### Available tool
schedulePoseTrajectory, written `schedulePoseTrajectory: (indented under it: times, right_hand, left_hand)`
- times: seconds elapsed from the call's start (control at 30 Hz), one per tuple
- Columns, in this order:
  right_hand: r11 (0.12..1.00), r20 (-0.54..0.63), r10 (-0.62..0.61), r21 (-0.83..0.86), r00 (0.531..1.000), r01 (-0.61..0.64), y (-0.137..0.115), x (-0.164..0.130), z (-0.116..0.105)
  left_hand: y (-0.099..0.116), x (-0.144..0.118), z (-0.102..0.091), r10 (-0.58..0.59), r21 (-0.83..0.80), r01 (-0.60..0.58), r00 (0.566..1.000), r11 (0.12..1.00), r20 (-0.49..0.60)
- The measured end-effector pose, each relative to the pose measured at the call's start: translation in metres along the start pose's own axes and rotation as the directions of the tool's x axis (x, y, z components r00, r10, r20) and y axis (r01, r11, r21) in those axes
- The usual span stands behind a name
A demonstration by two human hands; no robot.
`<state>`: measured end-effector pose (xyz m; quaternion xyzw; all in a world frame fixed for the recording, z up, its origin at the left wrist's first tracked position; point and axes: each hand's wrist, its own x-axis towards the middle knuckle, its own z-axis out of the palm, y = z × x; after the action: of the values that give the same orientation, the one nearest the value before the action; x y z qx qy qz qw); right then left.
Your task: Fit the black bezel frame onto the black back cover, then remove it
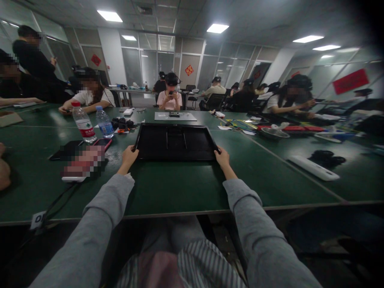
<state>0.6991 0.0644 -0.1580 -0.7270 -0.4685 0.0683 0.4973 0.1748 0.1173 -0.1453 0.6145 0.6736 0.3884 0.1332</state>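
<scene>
- Grip: left hand and right hand pinch the tray at opposite short ends.
- Tray's long axis: hand to hand.
- Nearer hand: neither; both touch the tray.

"Any plastic?"
"Smooth, faintly glossy on the black panel at twelve o'clock; clear, shiny on the red-capped bottle at ten."
"Cloth?"
"Matt on the grey left sleeve at eight."
"Bench?"
"Smooth, softly shiny."

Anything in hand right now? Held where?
Yes, a black rectangular panel: left hand on its left edge, right hand on its right edge, both near the wearer-side corners.
</scene>
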Motion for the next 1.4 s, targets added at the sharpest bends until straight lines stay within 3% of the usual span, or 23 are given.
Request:
schedulePoseTrajectory:
  times: [0.17, 0.37, 0.53, 0.77, 0.87, 0.97, 1.1, 1.23, 1.4]
  right_hand:
    - [0.997, 0.052, 0.049, -0.063, 0.997, -0.046, 0.001, 0.008, -0.005]
    - [0.996, 0.056, -0.048, -0.066, 0.997, 0.051, 0.001, 0.005, -0.012]
    - [0.991, 0.071, -0.024, -0.131, 0.997, 0.033, -0.001, 0.001, -0.013]
    - [0.991, 0.204, -0.019, 0.135, 0.979, -0.009, -0.002, 0.009, -0.008]
    - [0.962, 0.310, -0.028, 0.268, 0.950, -0.059, -0.003, 0.007, -0.010]
    - [0.939, 0.340, 0.013, 0.320, 0.940, -0.128, -0.009, 0.004, -0.012]
    - [0.894, 0.300, 0.100, 0.392, 0.949, -0.219, -0.017, 0.000, -0.011]
    - [0.872, 0.230, 0.112, 0.444, 0.967, -0.206, -0.017, 0.000, -0.010]
    - [0.878, 0.005, 0.177, 0.451, 0.984, -0.161, -0.015, 0.003, -0.015]
  left_hand:
    - [-0.002, -0.004, -0.008, -0.083, 0.106, 0.088, 0.995, 0.990, -0.048]
    - [-0.001, -0.002, -0.011, -0.153, 0.119, 0.156, 0.988, 0.981, -0.036]
    - [0.004, -0.008, -0.009, -0.139, 0.117, 0.145, 0.989, 0.983, -0.056]
    - [-0.003, -0.001, -0.014, -0.123, 0.077, 0.126, 0.992, 0.989, -0.034]
    - [-0.009, 0.004, -0.016, -0.124, 0.073, 0.125, 0.992, 0.989, -0.027]
    - [-0.012, 0.005, -0.017, -0.124, 0.078, 0.126, 0.992, 0.989, -0.031]
    - [-0.011, 0.005, -0.015, -0.119, 0.048, 0.122, 0.992, 0.991, -0.045]
    - [-0.010, 0.007, -0.011, -0.094, -0.032, 0.092, 0.993, 0.995, -0.075]
    - [-0.018, 0.014, -0.003, -0.058, -0.057, 0.054, 0.996, 0.997, -0.074]
